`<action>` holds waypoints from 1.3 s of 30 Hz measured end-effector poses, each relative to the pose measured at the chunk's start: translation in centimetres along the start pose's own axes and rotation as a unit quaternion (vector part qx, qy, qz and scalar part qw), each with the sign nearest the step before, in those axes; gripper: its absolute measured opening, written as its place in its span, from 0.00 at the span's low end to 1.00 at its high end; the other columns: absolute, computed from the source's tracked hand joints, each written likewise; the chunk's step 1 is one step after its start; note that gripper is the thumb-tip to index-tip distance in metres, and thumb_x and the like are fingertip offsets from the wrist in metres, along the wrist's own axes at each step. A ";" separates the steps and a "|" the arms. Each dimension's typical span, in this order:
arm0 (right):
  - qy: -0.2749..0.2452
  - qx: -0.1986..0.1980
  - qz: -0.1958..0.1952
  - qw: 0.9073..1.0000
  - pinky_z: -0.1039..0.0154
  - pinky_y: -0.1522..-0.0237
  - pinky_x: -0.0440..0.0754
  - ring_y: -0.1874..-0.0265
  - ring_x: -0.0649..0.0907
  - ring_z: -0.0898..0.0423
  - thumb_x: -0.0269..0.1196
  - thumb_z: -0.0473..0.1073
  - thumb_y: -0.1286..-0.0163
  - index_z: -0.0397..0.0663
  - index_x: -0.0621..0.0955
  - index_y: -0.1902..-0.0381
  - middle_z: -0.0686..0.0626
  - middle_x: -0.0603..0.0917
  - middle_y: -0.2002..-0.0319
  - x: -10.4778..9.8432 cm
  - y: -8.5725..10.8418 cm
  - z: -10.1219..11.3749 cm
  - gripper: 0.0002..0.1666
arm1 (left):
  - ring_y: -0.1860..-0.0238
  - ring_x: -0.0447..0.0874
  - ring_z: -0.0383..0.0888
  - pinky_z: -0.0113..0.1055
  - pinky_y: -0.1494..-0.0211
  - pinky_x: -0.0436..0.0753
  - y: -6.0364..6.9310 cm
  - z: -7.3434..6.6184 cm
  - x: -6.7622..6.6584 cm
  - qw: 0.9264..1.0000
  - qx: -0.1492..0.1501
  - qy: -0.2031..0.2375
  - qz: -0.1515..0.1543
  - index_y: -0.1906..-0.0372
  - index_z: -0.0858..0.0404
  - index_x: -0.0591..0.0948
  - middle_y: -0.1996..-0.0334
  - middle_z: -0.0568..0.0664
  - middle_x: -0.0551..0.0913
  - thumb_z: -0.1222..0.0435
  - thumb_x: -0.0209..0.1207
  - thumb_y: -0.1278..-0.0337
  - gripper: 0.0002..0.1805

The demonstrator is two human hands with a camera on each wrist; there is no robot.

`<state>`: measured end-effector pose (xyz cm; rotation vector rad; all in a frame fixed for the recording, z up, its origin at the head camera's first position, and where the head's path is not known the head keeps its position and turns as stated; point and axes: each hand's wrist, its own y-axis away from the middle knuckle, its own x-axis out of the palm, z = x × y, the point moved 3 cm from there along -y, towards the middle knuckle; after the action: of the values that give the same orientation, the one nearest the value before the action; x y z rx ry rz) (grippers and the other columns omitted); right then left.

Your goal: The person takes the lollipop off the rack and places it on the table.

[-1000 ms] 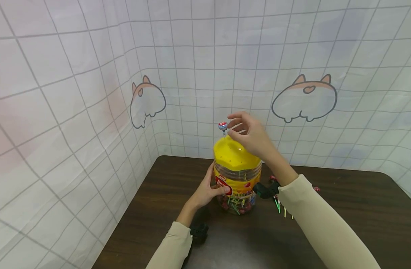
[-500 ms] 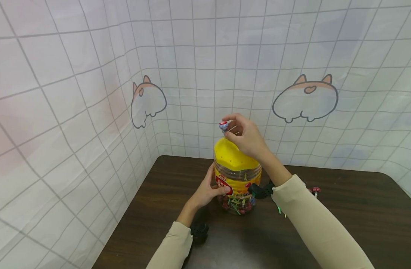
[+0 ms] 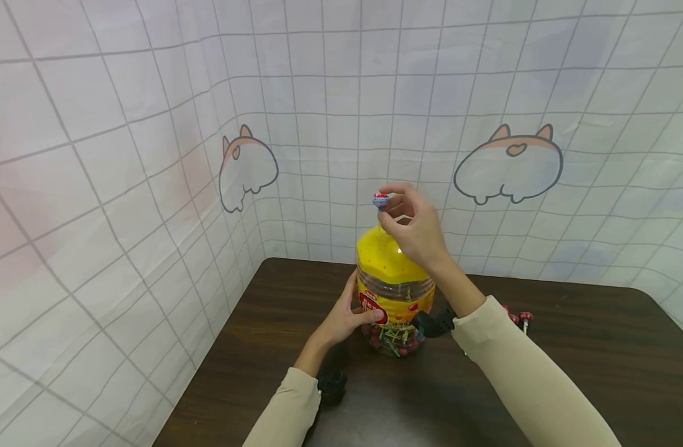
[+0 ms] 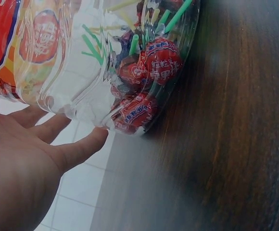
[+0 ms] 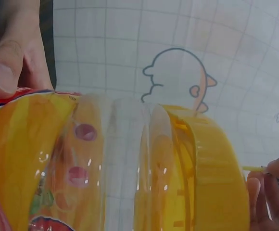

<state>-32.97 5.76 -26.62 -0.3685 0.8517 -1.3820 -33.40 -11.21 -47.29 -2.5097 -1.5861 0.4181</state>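
A clear plastic candy jar (image 3: 400, 308) with a yellow-red label and a perforated yellow lid (image 3: 392, 261) stands upright on the table. My left hand (image 3: 338, 321) grips its left side, thumb across the label; in the left wrist view its fingers (image 4: 82, 149) lie along the wall. Above the lid, my right hand (image 3: 420, 226) pinches a lollipop (image 3: 380, 200) with a red and blue wrapper, head up. Its yellow stick (image 5: 252, 168) shows between lid and fingertips in the right wrist view; whether it sits in a hole is hidden.
Several loose lollipops (image 3: 524, 318) lie on the dark wooden table (image 3: 598, 347) right of the jar, partly hidden by my right sleeve. More wrapped lollipops (image 4: 161, 62) fill the jar's bottom. A white grid-patterned cloth (image 3: 330, 124) hangs behind and to the left.
My right hand has closed in on the lollipop above the lid and pinched it. The lollipop has since shifted slightly up and right. The left hand and jar have stayed put.
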 end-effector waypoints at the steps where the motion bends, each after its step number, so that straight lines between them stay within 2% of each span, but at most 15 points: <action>1: -0.004 0.000 -0.002 1.000 0.71 0.63 0.84 0.64 0.84 0.52 0.65 0.35 0.30 0.47 0.79 0.40 0.42 0.84 0.61 -0.1 0.1 0.0 0.21 | 0.23 0.62 0.50 0.60 0.26 0.71 0.0 0.0 0.0 1.000 -0.001 0.000 0.000 0.21 0.26 0.43 0.21 0.42 0.59 0.39 0.69 0.44 0.56; 11: -0.024 0.003 -0.015 1.000 0.69 0.65 0.86 0.67 0.85 0.57 0.65 0.34 0.30 0.48 0.79 0.39 0.45 0.82 0.62 -1.6 1.8 0.6 0.22 | 0.24 0.63 0.50 0.59 0.27 0.72 -0.1 0.0 0.1 1.000 0.003 -0.006 -0.001 0.21 0.27 0.42 0.22 0.43 0.59 0.41 0.69 0.43 0.56; 18: -0.036 0.022 -0.012 0.999 0.67 0.66 0.88 0.66 0.86 0.50 0.64 0.35 0.29 0.49 0.79 0.38 0.47 0.80 0.61 -3.0 2.9 0.9 0.22 | 0.24 0.62 0.50 0.59 0.27 0.72 -0.1 0.2 0.1 1.000 0.003 -0.007 -0.001 0.21 0.26 0.42 0.23 0.44 0.60 0.41 0.70 0.44 0.56; 22: -0.038 0.032 -0.012 0.999 0.66 0.65 0.88 0.66 0.86 0.51 0.63 0.34 0.28 0.48 0.79 0.37 0.49 0.79 0.61 -4.0 3.9 0.9 0.22 | 0.24 0.62 0.51 0.59 0.27 0.72 -0.1 0.3 0.0 1.000 0.006 -0.007 -0.003 0.21 0.26 0.43 0.23 0.44 0.60 0.41 0.70 0.43 0.56; 29: -0.034 0.046 -0.019 0.998 0.67 0.64 0.89 0.63 0.86 0.57 0.62 0.32 0.27 0.45 0.79 0.37 0.50 0.78 0.60 -6.4 5.6 0.3 0.21 | 0.25 0.64 0.52 0.59 0.29 0.74 0.0 0.2 0.1 1.000 0.017 -0.005 0.001 0.20 0.28 0.42 0.24 0.48 0.62 0.42 0.69 0.42 0.56; 39: -0.043 0.076 -0.032 0.996 0.69 0.66 0.88 0.67 0.85 0.60 0.62 0.30 0.28 0.46 0.79 0.38 0.52 0.80 0.60 -10.3 8.0 -1.6 0.22 | 0.26 0.64 0.53 0.58 0.29 0.75 -0.1 0.1 0.1 1.000 0.016 -0.009 -0.002 0.20 0.30 0.42 0.24 0.49 0.61 0.43 0.70 0.42 0.57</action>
<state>-28.07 17.45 -30.01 -0.3381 0.6638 -1.4701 -33.43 -11.08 -47.38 -2.4861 -1.5775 0.4631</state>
